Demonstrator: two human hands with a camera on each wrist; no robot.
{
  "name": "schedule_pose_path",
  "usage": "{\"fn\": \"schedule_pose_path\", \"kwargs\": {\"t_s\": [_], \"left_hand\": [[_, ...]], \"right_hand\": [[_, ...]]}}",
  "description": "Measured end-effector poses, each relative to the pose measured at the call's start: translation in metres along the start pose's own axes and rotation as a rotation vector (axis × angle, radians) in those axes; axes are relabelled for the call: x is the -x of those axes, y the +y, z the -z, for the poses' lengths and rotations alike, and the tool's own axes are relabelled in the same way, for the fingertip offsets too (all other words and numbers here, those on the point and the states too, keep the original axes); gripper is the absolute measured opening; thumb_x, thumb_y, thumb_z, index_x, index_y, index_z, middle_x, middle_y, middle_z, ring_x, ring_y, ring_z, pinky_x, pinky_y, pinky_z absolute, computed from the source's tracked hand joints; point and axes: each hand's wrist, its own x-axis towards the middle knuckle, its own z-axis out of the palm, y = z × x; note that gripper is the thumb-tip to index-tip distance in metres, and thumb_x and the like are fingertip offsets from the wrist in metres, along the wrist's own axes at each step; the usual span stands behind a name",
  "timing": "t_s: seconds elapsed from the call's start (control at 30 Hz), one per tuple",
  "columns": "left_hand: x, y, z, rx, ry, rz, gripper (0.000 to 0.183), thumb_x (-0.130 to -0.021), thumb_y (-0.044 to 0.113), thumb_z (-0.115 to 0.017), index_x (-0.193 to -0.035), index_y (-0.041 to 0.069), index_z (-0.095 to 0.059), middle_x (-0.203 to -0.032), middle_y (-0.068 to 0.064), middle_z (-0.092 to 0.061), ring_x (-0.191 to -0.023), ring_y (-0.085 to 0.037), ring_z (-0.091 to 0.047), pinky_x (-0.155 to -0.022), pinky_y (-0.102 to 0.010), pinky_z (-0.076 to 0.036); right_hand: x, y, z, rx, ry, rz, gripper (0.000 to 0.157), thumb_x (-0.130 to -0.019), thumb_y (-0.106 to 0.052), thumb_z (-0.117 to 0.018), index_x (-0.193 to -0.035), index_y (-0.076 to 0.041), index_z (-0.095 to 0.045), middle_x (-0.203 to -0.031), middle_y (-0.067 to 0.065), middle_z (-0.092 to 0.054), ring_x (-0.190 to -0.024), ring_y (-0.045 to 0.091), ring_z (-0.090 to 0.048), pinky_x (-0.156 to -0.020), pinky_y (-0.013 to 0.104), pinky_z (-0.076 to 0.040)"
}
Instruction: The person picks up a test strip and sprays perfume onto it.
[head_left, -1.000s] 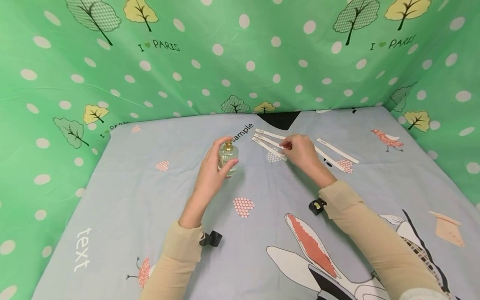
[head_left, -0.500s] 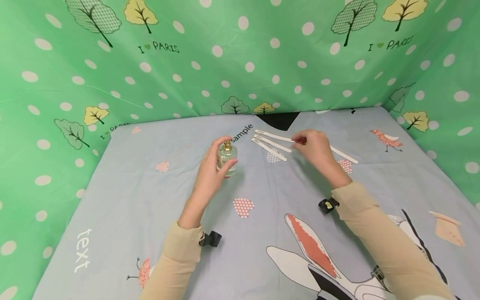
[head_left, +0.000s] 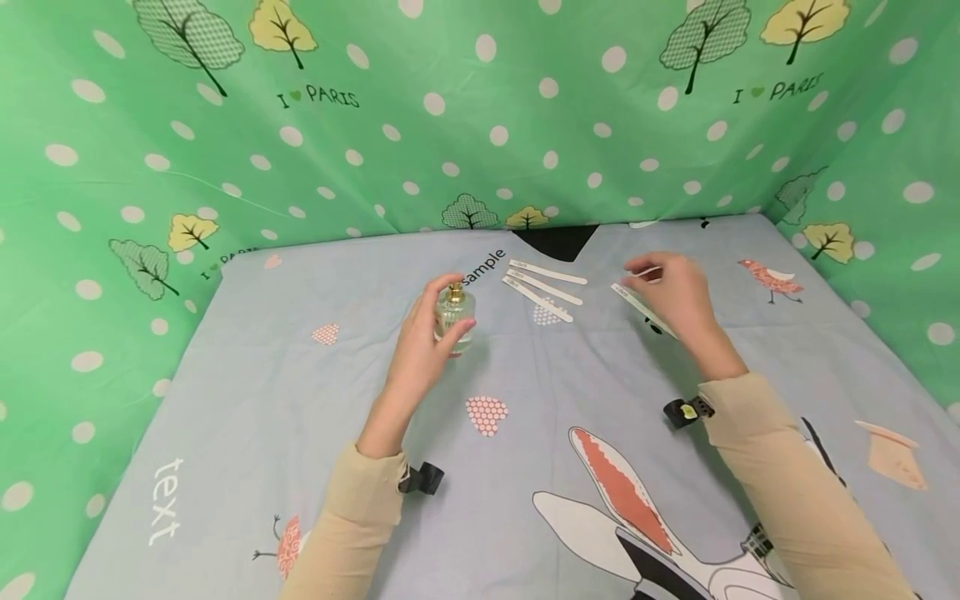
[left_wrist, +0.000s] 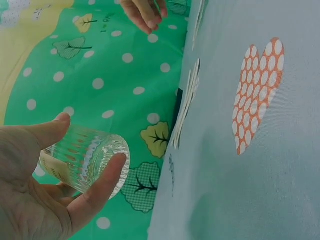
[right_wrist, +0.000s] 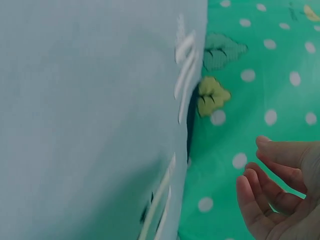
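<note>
My left hand (head_left: pixel 412 354) holds a clear glass perfume bottle (head_left: pixel 459 312) upright above the cloth, forefinger on top by its gold neck and thumb along its side. From the left wrist view, the bottle's ribbed glass (left_wrist: pixel 82 155) and thick base show between the fingers. Over to the right, my right hand (head_left: pixel 677 298) is above two white paper test strips, partly covering the nearer strip (head_left: pixel 636 305). Its fingers (right_wrist: pixel 262 187) are loosely bent, with nothing between them in the right wrist view. Three more strips (head_left: pixel 546 288) lie fanned out between the hands, printed ends to the left.
A grey-blue printed cloth (head_left: pixel 247 400) covers the table. Behind it and along both sides hangs a green dotted curtain (head_left: pixel 420 158). Each wrist wears a small black camera; the right camera (head_left: pixel 681 413) sits just under the sleeve cuff.
My right hand has moved right, away from the three fanned strips, which now show in full, to over the two right-hand strips. The left hand and bottle have stayed in place.
</note>
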Motion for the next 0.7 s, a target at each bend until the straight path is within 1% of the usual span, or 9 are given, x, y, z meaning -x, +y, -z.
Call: {"fn": "schedule_pose_path", "kwargs": {"t_s": [0.2,0.33,0.4,0.47,0.57,0.6,0.63,0.67,0.7], "left_hand": [[0.0,0.0,0.0,-0.008,0.006,-0.009,0.058,-0.094,0.02,-0.068,-0.145,0.028,-0.042,-0.142,-0.012,-0.051,-0.112,-0.032,-0.059,-0.057,-0.034,-0.063],[0.0,0.0,0.0,-0.005,0.009,-0.008,0.057,-0.094,0.02,-0.068,-0.145,0.028,-0.042,-0.142,-0.012,-0.051,-0.114,-0.032,-0.058,-0.057,-0.037,-0.063],[0.0,0.0,0.0,0.004,0.007,-0.006,0.057,-0.095,0.02,-0.068,-0.145,0.028,-0.042,-0.142,-0.012,-0.051,-0.115,-0.033,-0.058,-0.057,-0.039,-0.063],[0.0,0.0,-0.001,0.01,0.007,-0.004,0.057,-0.095,0.02,-0.068,-0.145,0.028,-0.042,-0.143,-0.013,-0.051,-0.116,-0.033,-0.057,-0.057,-0.041,-0.063],[0.0,0.0,-0.001,0.016,0.004,0.0,0.057,-0.095,0.019,-0.067,-0.145,0.029,-0.042,-0.143,-0.012,-0.05,-0.117,-0.033,-0.057,-0.058,-0.043,-0.063],[-0.001,0.0,-0.001,0.012,0.004,-0.002,0.057,-0.095,0.02,-0.067,-0.145,0.029,-0.042,-0.144,-0.012,-0.05,-0.118,-0.033,-0.057,-0.058,-0.041,-0.063],[-0.001,0.0,-0.001,0.011,0.005,-0.003,0.057,-0.095,0.019,-0.067,-0.145,0.029,-0.042,-0.144,-0.012,-0.05,-0.118,-0.033,-0.057,-0.058,-0.041,-0.063],[-0.001,0.0,-0.001,0.012,0.004,-0.003,0.057,-0.095,0.019,-0.067,-0.145,0.029,-0.042,-0.144,-0.012,-0.05,-0.118,-0.033,-0.057,-0.058,-0.041,-0.063],[-0.002,0.0,-0.001,0.011,0.004,-0.005,0.057,-0.095,0.019,-0.067,-0.145,0.029,-0.042,-0.144,-0.012,-0.05,-0.117,-0.033,-0.057,-0.057,-0.041,-0.063]], "right_hand": [[0.004,0.018,0.019,-0.011,0.038,-0.062,0.029,-0.095,-0.024,-0.069,-0.115,-0.004,-0.072,-0.112,0.022,-0.071,-0.103,0.037,-0.066,-0.067,0.021,-0.046],[0.007,0.03,0.03,-0.008,0.061,-0.105,0.031,-0.095,-0.027,-0.069,-0.117,-0.005,-0.071,-0.115,0.023,-0.07,-0.102,0.036,-0.066,-0.064,0.014,-0.042],[0.009,0.036,0.034,0.003,0.071,-0.132,0.032,-0.095,-0.029,-0.068,-0.117,-0.006,-0.072,-0.117,0.022,-0.07,-0.097,0.026,-0.067,-0.062,0.011,-0.041],[0.011,0.041,0.038,-0.002,0.08,-0.149,0.033,-0.095,-0.03,-0.068,-0.117,-0.006,-0.072,-0.117,0.022,-0.069,-0.087,0.01,-0.065,-0.06,0.009,-0.041],[0.013,0.048,0.042,-0.001,0.1,-0.168,0.033,-0.094,-0.032,-0.069,-0.116,-0.006,-0.072,-0.116,0.021,-0.07,-0.073,-0.013,-0.053,-0.059,0.009,-0.042],[0.014,0.05,0.044,-0.007,0.106,-0.169,0.034,-0.094,-0.032,-0.069,-0.115,-0.006,-0.073,-0.113,0.017,-0.072,-0.071,-0.018,-0.049,-0.061,0.011,-0.043],[0.015,0.052,0.046,-0.028,0.104,-0.171,0.034,-0.094,-0.032,-0.07,-0.115,-0.005,-0.072,-0.107,0.008,-0.075,-0.069,-0.021,-0.047,-0.075,0.012,-0.047],[0.015,0.055,0.047,-0.042,0.102,-0.175,0.036,-0.093,-0.032,-0.07,-0.116,-0.004,-0.071,-0.099,-0.003,-0.075,-0.068,-0.023,-0.046,-0.093,0.018,-0.046],[0.016,0.057,0.048,-0.052,0.103,-0.176,0.036,-0.093,-0.032,-0.071,-0.116,-0.004,-0.071,-0.091,-0.015,-0.074,-0.068,-0.025,-0.045,-0.112,0.028,-0.039]]}}
